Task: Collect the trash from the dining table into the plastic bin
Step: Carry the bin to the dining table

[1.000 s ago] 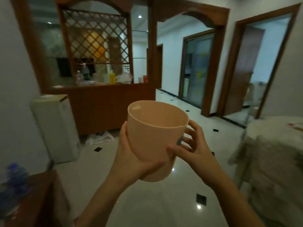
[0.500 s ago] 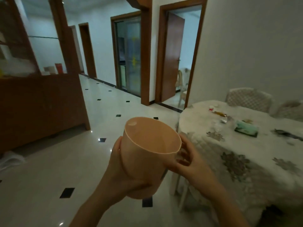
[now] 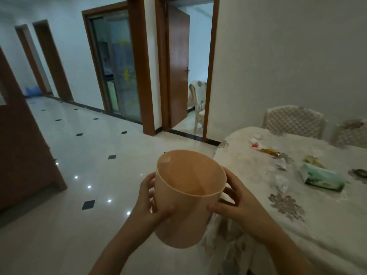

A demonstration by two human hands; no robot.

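I hold a peach plastic bin (image 3: pixel 184 211) in front of me with both hands, its mouth tilted toward me and nothing visible inside. My left hand (image 3: pixel 149 201) grips its left side and my right hand (image 3: pixel 236 199) grips its right side near the rim. The dining table (image 3: pixel 248 161), covered in a white floral cloth, lies just right of the bin. On it lie a green tissue pack (image 3: pixel 321 177), a crumpled white wrapper (image 3: pixel 282 181), a yellow wrapper (image 3: pixel 270 151), a red-and-white scrap (image 3: pixel 255 144) and other small bits farther back.
Two white lattice-back chairs (image 3: pixel 294 121) stand behind the table against the wall. A glossy tiled floor (image 3: pixel 89 155) opens to the left. A wooden cabinet (image 3: pixel 21 147) stands at far left. An open doorway (image 3: pixel 186 72) shows another chair inside.
The view has swung right from the wooden partition to the dining table. The table now sits closer beside the bin, which stays held in both hands.
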